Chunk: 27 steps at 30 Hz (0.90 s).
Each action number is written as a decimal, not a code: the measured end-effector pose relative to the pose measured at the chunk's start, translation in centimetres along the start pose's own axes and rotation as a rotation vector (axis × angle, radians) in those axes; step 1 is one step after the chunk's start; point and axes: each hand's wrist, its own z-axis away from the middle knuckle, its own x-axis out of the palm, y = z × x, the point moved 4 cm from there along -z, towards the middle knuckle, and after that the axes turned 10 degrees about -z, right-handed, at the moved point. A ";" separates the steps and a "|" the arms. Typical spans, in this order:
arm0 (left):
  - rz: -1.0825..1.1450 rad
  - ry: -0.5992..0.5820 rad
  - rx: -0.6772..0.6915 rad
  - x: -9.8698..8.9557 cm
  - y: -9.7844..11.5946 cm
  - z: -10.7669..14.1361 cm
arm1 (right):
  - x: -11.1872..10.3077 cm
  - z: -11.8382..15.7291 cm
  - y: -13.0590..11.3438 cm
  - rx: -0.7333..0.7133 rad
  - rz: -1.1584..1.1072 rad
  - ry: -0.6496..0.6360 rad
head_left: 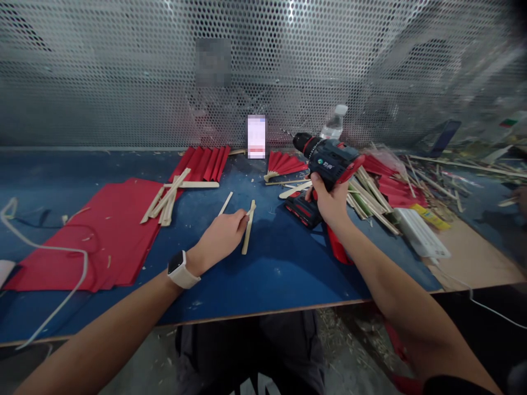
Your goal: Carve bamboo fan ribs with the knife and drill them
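Observation:
My right hand (331, 206) is wrapped around the handle of a dark cordless drill (329, 159), raised over the table with its bit pointing up and to the left. My left hand (222, 236), with a watch on the wrist, pinches a short wooden strip (252, 209) between thumb and fingers. Another wooden strip (247, 236) lies beside those fingertips, partly under the held one. Just behind the left hand is a thin strip (225, 203). A pale, round-ended stick (296, 189) lies beside the drill's battery.
Red sheets (94, 236) are stacked at the left, with wooden strips (168, 203) on their edge. Pleated red paper (201, 163) and a small red fan (284, 163) sit at the back. A bottle (334, 123), bamboo strips (374, 203) and a white power strip (422, 233) are rightward.

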 end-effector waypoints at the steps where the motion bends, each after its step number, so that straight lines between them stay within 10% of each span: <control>1: -0.009 -0.014 0.002 0.0 0.0 0.0 | 0.0 0.0 -0.1 -0.005 -0.018 -0.003; 5: -0.041 -0.012 0.067 0.4 0.1 0.3 | 0.5 0.4 -0.6 -0.009 -0.073 -0.063; 11: 0.143 0.301 0.127 -1.2 0.8 -0.3 | 2.0 1.9 -0.9 0.052 -0.169 -0.291; 18: 0.261 0.210 0.104 -1.2 2.1 -1.8 | 2.8 2.7 -1.2 0.100 -0.208 -0.340; 27: 1.818 0.329 0.255 -3.6 9.2 -6.2 | 3.1 2.7 -0.6 0.116 -0.289 -0.384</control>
